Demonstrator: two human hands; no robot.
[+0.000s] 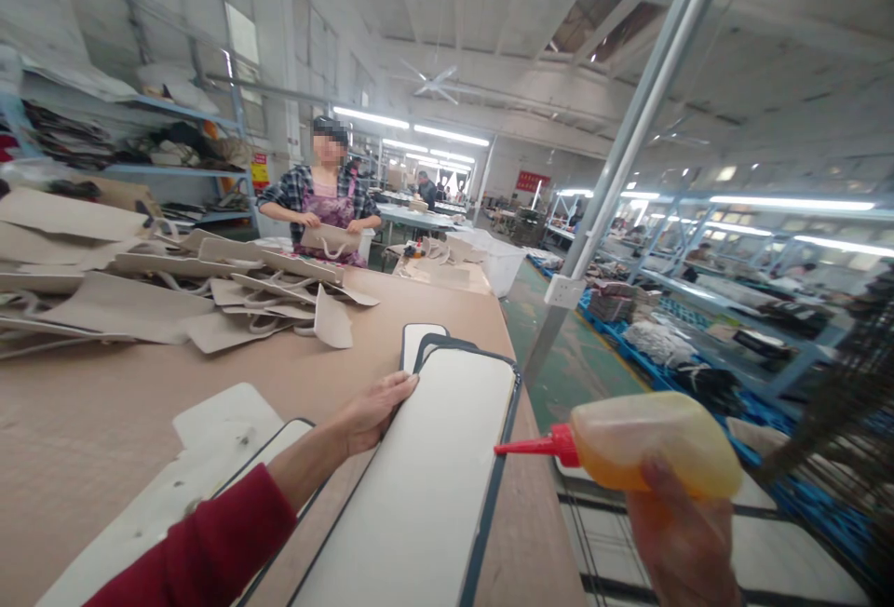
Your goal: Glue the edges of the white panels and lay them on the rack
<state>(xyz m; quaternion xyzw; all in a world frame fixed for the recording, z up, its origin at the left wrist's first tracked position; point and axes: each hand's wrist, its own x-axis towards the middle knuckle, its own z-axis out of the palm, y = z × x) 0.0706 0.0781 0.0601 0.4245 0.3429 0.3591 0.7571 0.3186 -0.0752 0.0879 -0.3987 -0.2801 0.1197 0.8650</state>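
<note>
A long white panel [426,477] with rounded corners and a dark border lies in front of me on the table, its far end over other dark-edged panels. My left hand [377,410] is closed on its left edge, fingertips at the rim. In my right hand [681,523] is a soft, clear squeeze bottle [663,439] of amber liquid, tilted sideways. Its red nozzle [531,445] points left, with the tip at the panel's right dark edge. A thin shiny line shows along that edge near the far corner.
Beige pieces with looped handles [258,290] are heaped at the table's [391,300] far left. White sheets [160,495] lie left of my arm. A co-worker [328,188] stands across the table, holding a beige piece. A metal post [615,169] rises beyond the right edge.
</note>
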